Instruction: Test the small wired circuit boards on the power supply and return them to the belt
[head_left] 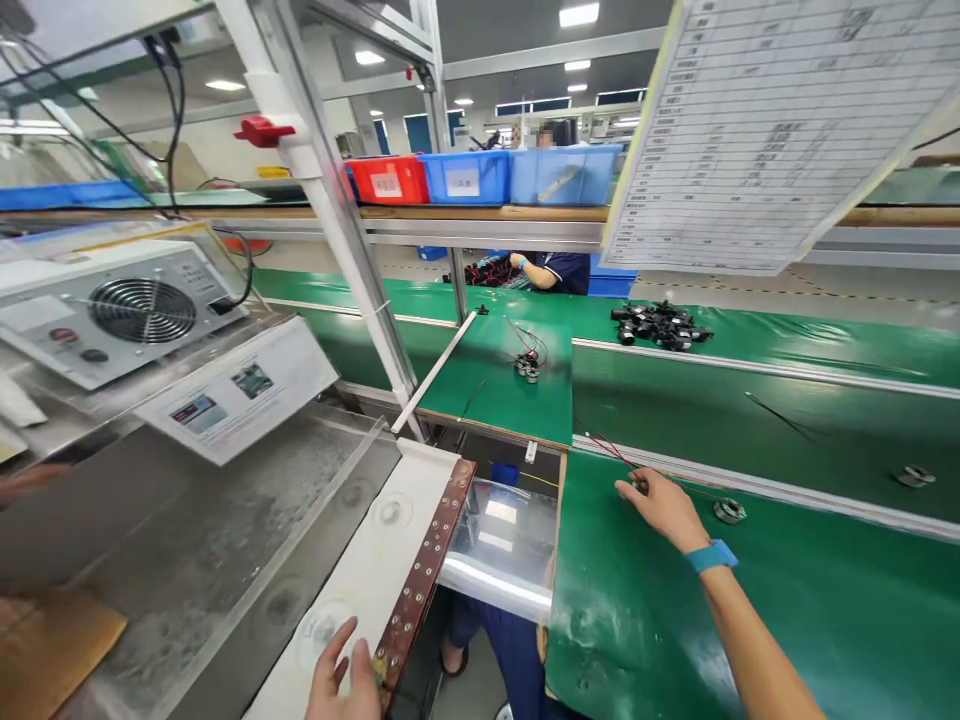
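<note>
My right hand (pixel 664 508) is over the green work surface (pixel 637 620), its thumb and fingers closed on thin red and black wires (pixel 611 447). A small ring-shaped metal coil part (pixel 729 511) lies just right of that hand, and a wire runs from it toward my fingers. My left hand (pixel 343 678) is at the bottom, fingers apart with nothing between them. Beneath and beside it are a white strip (pixel 390 510) with round marks and a brown studded bar (pixel 420 575).
More coil parts with wires (pixel 529 368) sit on a green board ahead. Another coil part (pixel 915 477) rests on the conveyor (pixel 675 410), and black parts (pixel 660 325) are heaped beyond. A fan-cooled box (pixel 112 310) stands left. Across the line is a co-worker's arm (pixel 541 275).
</note>
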